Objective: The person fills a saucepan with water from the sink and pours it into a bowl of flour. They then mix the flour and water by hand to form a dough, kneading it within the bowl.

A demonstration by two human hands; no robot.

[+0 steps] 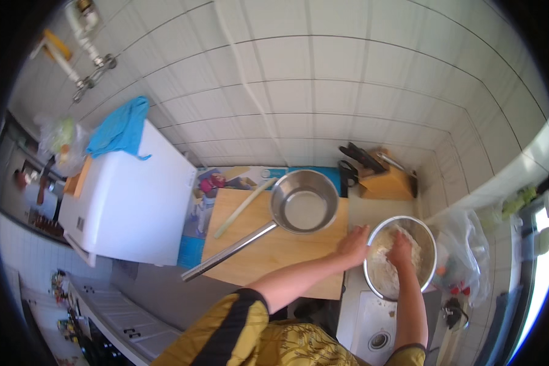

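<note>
A round metal bowl [432, 249] to my right holds pale flour or shaggy dough [384, 244]. My left hand [354, 247] grips the bowl's near-left rim, fingers at the edge. Inside the bowl, my right hand [400, 251] reaches down into the floury mix. Its fingertips are hidden there, so I cannot tell whether they close on anything. A steel saucepan [305, 210] rests on a wooden cutting board [274, 256] left of the bowl, its long handle pointing toward me and left. A thin pale rolling pin [244, 208] lies beside the saucepan.
A knife block [386, 183] with knives and scissors stands behind the bowl. The sink [370, 320] lies below the bowl, with a tap [455, 313] at right. A clear plastic bag [462, 256] sits right of the bowl. At left stands a white appliance [132, 196] under a blue cloth [121, 130].
</note>
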